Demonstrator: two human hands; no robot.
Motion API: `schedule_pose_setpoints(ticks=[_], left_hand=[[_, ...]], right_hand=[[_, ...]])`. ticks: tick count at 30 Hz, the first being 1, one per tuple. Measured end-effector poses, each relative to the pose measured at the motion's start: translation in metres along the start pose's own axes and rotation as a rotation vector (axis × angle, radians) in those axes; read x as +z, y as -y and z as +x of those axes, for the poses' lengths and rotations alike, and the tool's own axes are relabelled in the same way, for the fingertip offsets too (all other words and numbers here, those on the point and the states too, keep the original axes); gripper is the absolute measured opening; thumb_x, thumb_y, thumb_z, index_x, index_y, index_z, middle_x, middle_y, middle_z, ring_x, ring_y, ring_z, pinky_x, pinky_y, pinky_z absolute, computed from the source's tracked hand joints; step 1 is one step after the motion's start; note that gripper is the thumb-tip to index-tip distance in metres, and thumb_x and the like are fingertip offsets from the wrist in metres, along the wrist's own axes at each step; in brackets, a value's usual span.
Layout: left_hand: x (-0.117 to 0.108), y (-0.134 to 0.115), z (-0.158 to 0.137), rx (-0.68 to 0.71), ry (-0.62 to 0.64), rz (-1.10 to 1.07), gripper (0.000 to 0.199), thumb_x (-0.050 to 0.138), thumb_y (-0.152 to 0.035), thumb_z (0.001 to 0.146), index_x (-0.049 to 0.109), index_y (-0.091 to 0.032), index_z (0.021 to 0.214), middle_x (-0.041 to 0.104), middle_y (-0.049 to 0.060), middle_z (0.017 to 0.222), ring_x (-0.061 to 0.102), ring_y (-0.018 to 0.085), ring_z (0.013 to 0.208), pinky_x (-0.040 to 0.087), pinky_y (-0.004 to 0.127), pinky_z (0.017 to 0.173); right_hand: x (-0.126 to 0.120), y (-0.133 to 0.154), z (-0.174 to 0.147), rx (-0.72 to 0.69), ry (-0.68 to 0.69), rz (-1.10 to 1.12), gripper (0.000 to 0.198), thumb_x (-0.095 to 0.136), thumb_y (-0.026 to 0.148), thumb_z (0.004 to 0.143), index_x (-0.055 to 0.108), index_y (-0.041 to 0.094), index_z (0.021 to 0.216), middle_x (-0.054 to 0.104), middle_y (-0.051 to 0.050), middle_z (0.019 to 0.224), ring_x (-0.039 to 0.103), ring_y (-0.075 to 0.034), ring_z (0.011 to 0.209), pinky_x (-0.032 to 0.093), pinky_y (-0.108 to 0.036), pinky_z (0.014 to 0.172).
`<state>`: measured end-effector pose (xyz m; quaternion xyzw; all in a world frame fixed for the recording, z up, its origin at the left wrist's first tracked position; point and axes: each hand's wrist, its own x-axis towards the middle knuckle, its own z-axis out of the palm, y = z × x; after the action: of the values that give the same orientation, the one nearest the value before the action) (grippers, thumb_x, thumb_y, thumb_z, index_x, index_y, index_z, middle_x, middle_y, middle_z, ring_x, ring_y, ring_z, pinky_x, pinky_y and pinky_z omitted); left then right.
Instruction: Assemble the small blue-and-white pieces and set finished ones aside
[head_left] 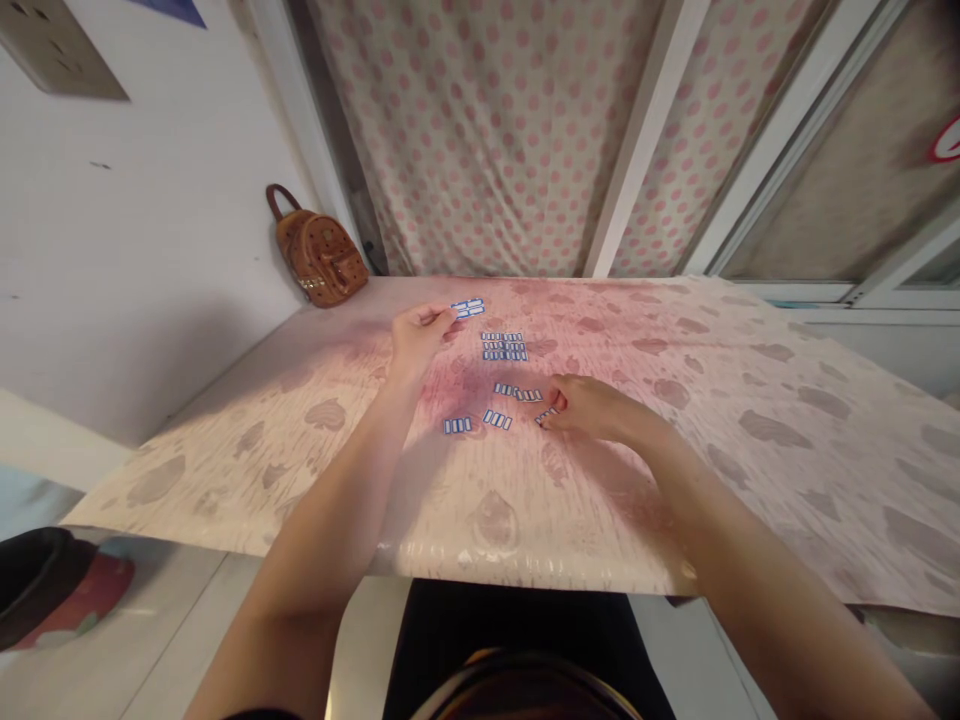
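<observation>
My left hand (424, 333) pinches a small blue-and-white label sheet (469, 308) between thumb and fingers, a little above the far part of the table. My right hand (587, 406) is closed on the edge of a blue-and-white label strip (547, 416) at the table top; its fingers partly cover the strip. Between the hands lies a block of similar labels (504, 347) in three rows. Nearer to me are two touching or overlapping strips (517, 392), a tilted strip (497, 419) and another strip (457, 426). Any print on them is too small to read.
A patterned, glossy cloth covers the table (495, 520). At its far left corner a brown mini backpack (322, 250) leans by the wall. Dotted curtains (495, 130) hang behind the far edge. A dark and red bin-like container (60, 585) stands on the floor at left.
</observation>
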<state>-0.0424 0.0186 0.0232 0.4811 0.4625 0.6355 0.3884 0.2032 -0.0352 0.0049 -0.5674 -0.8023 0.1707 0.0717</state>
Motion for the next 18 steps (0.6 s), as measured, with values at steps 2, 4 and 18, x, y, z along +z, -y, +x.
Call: schedule_pose_setpoints(ticks=[2,4,18], left_hand=[[0.0,0.001,0.001,0.006,0.007,0.003,0.009,0.066,-0.02,0.079,0.07,-0.013,0.081,0.073,0.006,0.077,0.07,0.014,0.074,0.053,0.022,0.067],[0.0,0.002,0.001,0.006,0.01,0.014,0.009,0.066,-0.021,0.078,0.07,-0.013,0.08,0.072,0.005,0.076,0.07,0.014,0.072,0.052,0.021,0.065],[0.004,0.008,-0.001,-0.017,0.051,-0.024,0.01,0.068,-0.023,0.077,0.069,-0.013,0.081,0.073,0.005,0.077,0.07,0.013,0.07,0.054,0.023,0.067]], right_hand=[[0.0,0.0,0.001,0.02,-0.035,0.014,0.009,0.062,0.026,0.075,0.059,0.02,0.081,0.066,-0.005,0.08,0.058,-0.017,0.067,0.034,-0.027,0.056],[0.001,-0.003,0.004,0.033,-0.116,0.005,0.004,0.056,0.023,0.079,0.058,0.019,0.078,0.065,-0.005,0.078,0.057,-0.017,0.067,0.034,-0.027,0.058],[-0.001,-0.009,0.012,0.038,-0.462,0.135,0.015,0.049,0.02,0.082,0.061,0.02,0.072,0.065,-0.001,0.067,0.057,-0.015,0.062,0.036,-0.025,0.06]])
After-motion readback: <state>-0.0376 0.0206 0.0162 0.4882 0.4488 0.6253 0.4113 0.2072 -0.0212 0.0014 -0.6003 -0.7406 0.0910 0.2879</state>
